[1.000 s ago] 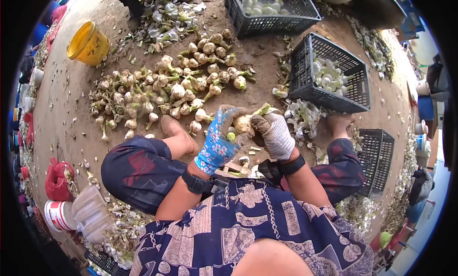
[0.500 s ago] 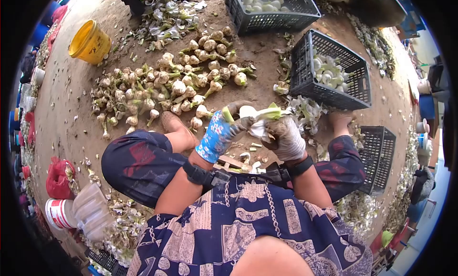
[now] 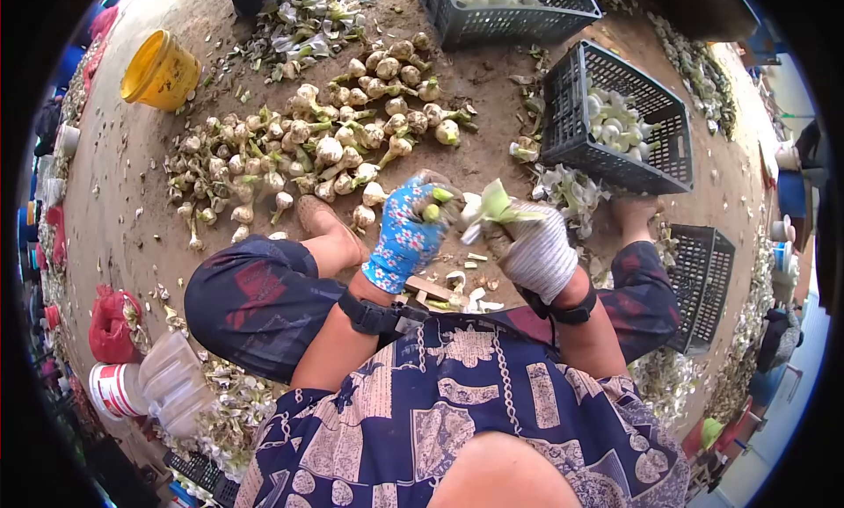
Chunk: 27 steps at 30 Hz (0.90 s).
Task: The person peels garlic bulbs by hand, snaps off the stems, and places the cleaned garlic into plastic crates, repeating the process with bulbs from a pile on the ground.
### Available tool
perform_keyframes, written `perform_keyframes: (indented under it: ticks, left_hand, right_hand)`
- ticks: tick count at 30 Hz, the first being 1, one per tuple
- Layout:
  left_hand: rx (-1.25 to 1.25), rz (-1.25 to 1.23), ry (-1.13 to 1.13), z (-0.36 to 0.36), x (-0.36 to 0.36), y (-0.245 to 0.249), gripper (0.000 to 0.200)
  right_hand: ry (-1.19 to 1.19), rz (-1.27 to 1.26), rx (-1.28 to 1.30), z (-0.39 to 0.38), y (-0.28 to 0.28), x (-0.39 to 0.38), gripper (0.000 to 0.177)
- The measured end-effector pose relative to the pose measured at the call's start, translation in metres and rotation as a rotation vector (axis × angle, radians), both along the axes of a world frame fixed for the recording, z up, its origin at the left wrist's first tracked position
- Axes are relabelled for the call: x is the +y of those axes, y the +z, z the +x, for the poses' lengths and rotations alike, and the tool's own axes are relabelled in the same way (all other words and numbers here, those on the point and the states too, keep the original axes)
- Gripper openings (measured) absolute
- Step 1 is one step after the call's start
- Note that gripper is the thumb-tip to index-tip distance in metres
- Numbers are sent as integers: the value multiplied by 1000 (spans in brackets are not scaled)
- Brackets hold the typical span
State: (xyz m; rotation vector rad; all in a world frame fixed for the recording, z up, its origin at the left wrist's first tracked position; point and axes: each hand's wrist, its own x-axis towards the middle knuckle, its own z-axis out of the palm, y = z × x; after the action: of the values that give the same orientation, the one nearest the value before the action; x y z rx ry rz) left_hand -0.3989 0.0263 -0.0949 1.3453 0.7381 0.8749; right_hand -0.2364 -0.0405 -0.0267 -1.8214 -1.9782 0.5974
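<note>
My left hand point(image 3: 411, 225), in a blue floral glove with soiled fingertips, is closed around a garlic stalk point(image 3: 431, 213), whose green cut end points up at me. Just to its right, my right hand point(image 3: 536, 249), in a whitish ribbed glove, grips pale green and white garlic skins point(image 3: 498, 206) that fan out above the fingers. A smooth white piece point(image 3: 472, 204) shows between the two hands, partly covered by the skins. Beyond my left hand lies a heap of unpeeled garlic bulbs point(image 3: 327, 149) with short stalks.
Black crates of peeled garlic point(image 3: 615, 121) stand ahead right; another black crate point(image 3: 701, 288) is by my right knee. A yellow bucket point(image 3: 161, 70) stands far left. Peelings point(image 3: 567, 192) litter the floor. Below my hands lies a small wooden piece point(image 3: 429, 288) among scraps.
My hands have drawn apart slightly, the right moving down and to the right with the skins. My left hand has turned, so the stalk's cut end faces me.
</note>
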Motion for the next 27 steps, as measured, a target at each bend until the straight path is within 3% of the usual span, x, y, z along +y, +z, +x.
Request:
perform_keyframes:
  ticks: [2, 4, 6, 7, 8, 9, 10, 11, 13, 14, 15, 16, 17, 18, 20, 22, 25, 27]
  left_hand:
    - [-121, -277, 18, -7, 8, 3, 15]
    - [-209, -389, -4, -9, 8, -9, 14]
    - [-765, -868, 18, -7, 5, -18, 22]
    - [-829, -1020, 88, -12, 9, -28, 31]
    - [-917, -1036, 113, -18, 16, -25, 32]
    - [-932, -1058, 162, -19, 21, -23, 32]
    - [-948, -1073, 209, -21, 26, -22, 31]
    - [-1021, -1047, 93, -23, 31, -28, 28]
    - [-951, -1106, 201, -19, 29, -26, 26]
    - [-877, -1171, 306, -15, 27, -26, 24]
    - [-772, -1158, 328, -12, 26, -33, 21]
    - [-770, -1161, 317, -7, 23, -31, 21]
    - [-613, -1113, 426, -1, 18, -29, 19]
    - [-455, -1059, 533, 3, 14, -27, 18]
    - [-396, -1006, 432, -1, 1, -26, 18]
    - [-299, -536, 192, 3, -4, -26, 21]
    - [-410, -632, 97, -4, 1, -13, 21]
    - [-455, -693, 71, -11, 4, -15, 20]
  right_hand:
    - [-128, 192, -15, 8, -4, 5, 10]
    - [-192, -64, 87, 12, -7, 7, 12]
    - [-215, -467, 760, 12, 11, -6, 20]
    - [-110, -547, 650, 23, 17, -18, 21]
    - [-137, -445, 609, 26, 20, -38, 20]
    - [-153, -350, 1033, 28, 10, -59, 23]
    - [-587, -551, 1606, 51, -53, -111, 29]
    - [-574, -552, 1610, 50, -37, -98, 29]
    - [228, -602, 750, 49, 11, -62, 35]
    - [72, -715, 350, 38, 1, -49, 37]
    - [-48, -701, -391, 20, -8, -35, 43]
    - [-103, -609, -559, 24, -35, -34, 49]
    - [-50, -191, -450, 29, -50, -38, 57]
    - [-118, -202, -210, 22, -40, -29, 56]
    - [-221, -138, 226, -4, -23, -13, 61]
    - [-150, 86, 416, -12, -23, 4, 53]
    - [-278, -262, 803, 2, -16, 8, 32]
    - [-211, -169, 818, 3, -18, 2, 34]
